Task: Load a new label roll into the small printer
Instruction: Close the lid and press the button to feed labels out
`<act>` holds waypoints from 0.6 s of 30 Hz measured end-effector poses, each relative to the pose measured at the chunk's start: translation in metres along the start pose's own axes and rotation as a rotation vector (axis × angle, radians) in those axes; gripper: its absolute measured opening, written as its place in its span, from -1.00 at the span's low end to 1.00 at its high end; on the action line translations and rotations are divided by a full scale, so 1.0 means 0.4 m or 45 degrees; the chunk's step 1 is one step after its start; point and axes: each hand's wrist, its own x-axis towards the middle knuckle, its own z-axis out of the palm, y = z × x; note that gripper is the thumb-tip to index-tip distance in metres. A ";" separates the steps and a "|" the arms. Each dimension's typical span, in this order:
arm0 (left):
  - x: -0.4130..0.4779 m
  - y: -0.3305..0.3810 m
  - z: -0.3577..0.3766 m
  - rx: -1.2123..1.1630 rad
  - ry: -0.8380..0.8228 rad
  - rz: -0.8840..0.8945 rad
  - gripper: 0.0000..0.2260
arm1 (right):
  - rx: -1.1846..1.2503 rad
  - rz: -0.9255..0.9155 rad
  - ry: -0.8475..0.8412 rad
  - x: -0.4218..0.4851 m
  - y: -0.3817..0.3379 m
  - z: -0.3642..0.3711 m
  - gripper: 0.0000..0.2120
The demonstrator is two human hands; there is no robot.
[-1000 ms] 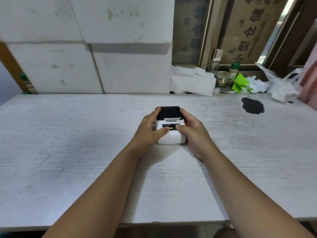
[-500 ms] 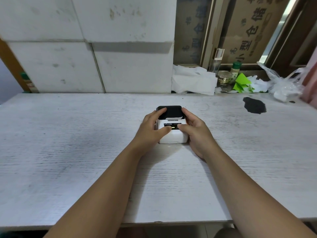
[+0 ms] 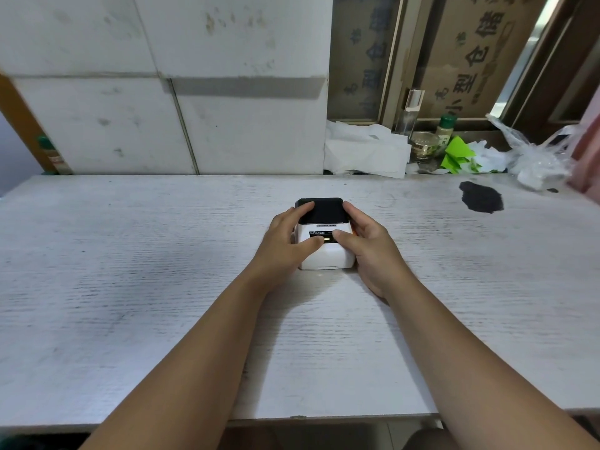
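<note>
Printer [image 3: 326,251]: middle of table [image 3: 130,287], lid shut.
Left hand [image 3: 285,241]: wraps printer's 9 o'clock side.
Right hand [image 3: 367,245]: wraps 3 o'clock side.
Change: thumbs barely moved; lid not open yet.

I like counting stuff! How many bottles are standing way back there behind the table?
2. A tall clear bottle stands by the window frame, and a small green-capped bottle stands just right of it, behind a glass jar. More could be hidden behind the crumpled paper.

Small white printer [image 3: 324,251] with closed black lid, upright at mid-table, between both hands.
</note>
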 end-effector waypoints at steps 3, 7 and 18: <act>0.001 0.000 0.001 0.002 0.001 0.007 -0.43 | -0.011 -0.006 0.002 -0.001 0.000 0.001 -0.48; 0.002 -0.001 0.000 0.008 0.003 0.013 -0.42 | -0.020 -0.017 -0.001 -0.001 0.001 0.002 -0.51; 0.000 -0.001 -0.001 0.030 -0.007 0.012 -0.43 | -0.018 -0.032 -0.024 -0.002 0.000 0.002 -0.51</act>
